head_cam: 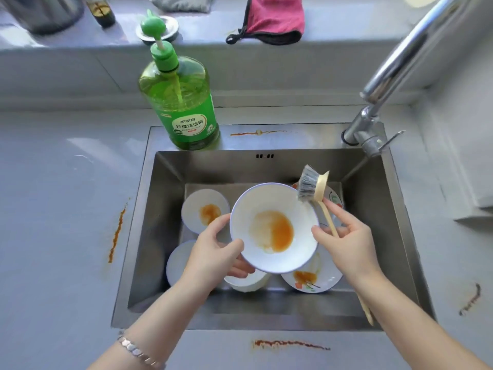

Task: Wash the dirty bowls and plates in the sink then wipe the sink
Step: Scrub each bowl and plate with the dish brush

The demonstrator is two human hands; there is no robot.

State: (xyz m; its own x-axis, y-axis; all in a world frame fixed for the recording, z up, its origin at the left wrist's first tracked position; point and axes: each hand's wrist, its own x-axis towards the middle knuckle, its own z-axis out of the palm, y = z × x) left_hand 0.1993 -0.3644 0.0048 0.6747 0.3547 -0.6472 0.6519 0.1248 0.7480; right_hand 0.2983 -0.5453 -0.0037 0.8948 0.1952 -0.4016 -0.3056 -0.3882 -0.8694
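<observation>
Over the steel sink (pixel 149 236), the left hand (pixel 213 252) grips a white bowl (pixel 273 227) smeared with orange sauce, held above more dirty dishes, while the right hand's (pixel 344 241) fingers pinch the handle of a dish brush (pixel 313 186) poised at the rim. Washing appears barely begun; the next move likely calls for bringing the bristles onto the stain, with the faucet (pixel 394 68) dry and the soap bottle (pixel 181 102) standing on the back ledge.

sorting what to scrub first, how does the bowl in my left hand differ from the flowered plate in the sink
The bowl is held up by the left hand; the flowered plate lies low in the sink. The bowl is deep and plain white inside; the plate is shallow with a printed pattern. Both carry orange residue.
</observation>
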